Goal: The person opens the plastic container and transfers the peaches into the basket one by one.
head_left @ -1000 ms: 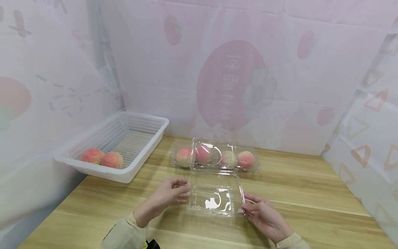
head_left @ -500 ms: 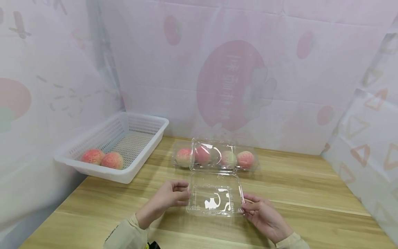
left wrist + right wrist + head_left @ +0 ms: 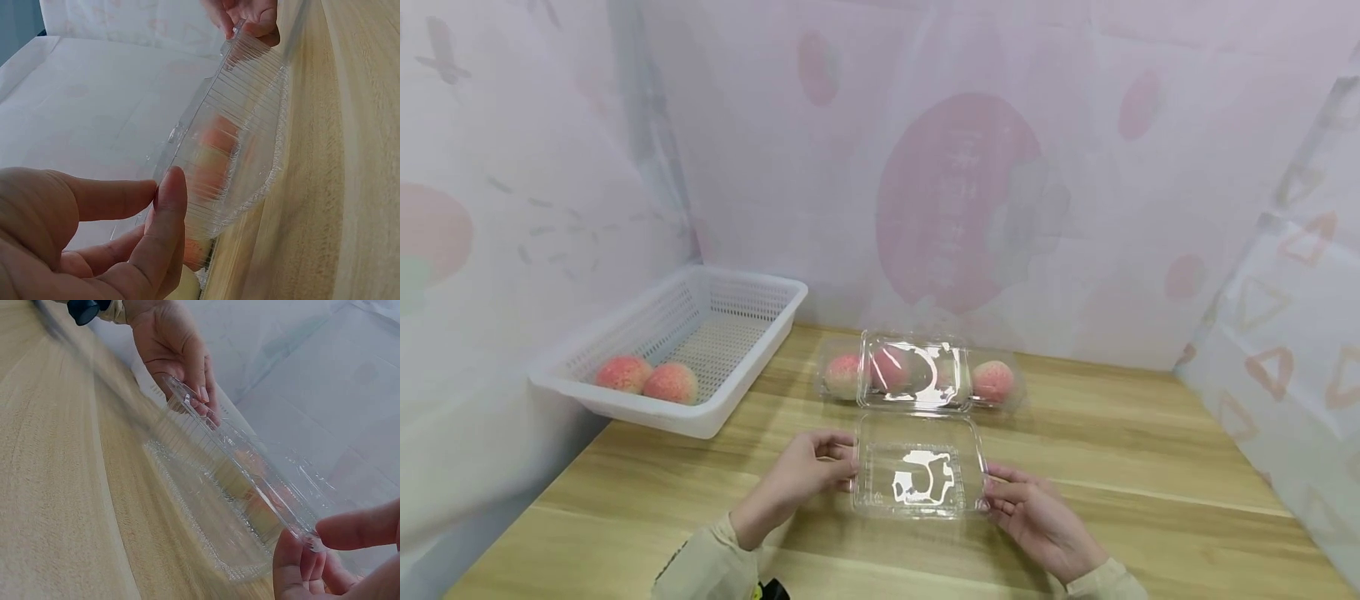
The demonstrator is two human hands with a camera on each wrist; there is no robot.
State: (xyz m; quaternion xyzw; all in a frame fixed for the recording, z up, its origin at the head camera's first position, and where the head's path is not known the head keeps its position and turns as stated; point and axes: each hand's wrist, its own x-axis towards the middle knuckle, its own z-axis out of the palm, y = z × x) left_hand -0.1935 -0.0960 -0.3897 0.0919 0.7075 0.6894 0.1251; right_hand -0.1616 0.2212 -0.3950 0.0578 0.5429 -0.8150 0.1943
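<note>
An unfolded clear plastic clamshell box (image 3: 880, 492) lies between my hands in the head view, its lid (image 3: 917, 408) folded back away from me. My left hand (image 3: 805, 471) pinches the left rim between thumb and fingers, as the left wrist view shows up close at the thumb (image 3: 119, 199). On the opposite rim, near the front corner, my right hand (image 3: 1037, 521) grips with thumb and fingers, also seen in the right wrist view beside the thumb (image 3: 359, 528). No fruit shows in the box's near half.
Behind the lid, clear packs hold several peaches, such as the rightmost peach (image 3: 993, 382). A white perforated basket (image 3: 748, 367) stands at the left with two peaches (image 3: 672, 384) in its near end. Printed cloth walls (image 3: 1075, 275) bound the wooden table (image 3: 1112, 450) at the back and sides.
My left fingers have moved slightly right, from beside the left rim onto it. Reflections on the box have shifted a little. My right hand stays at its corner.
</note>
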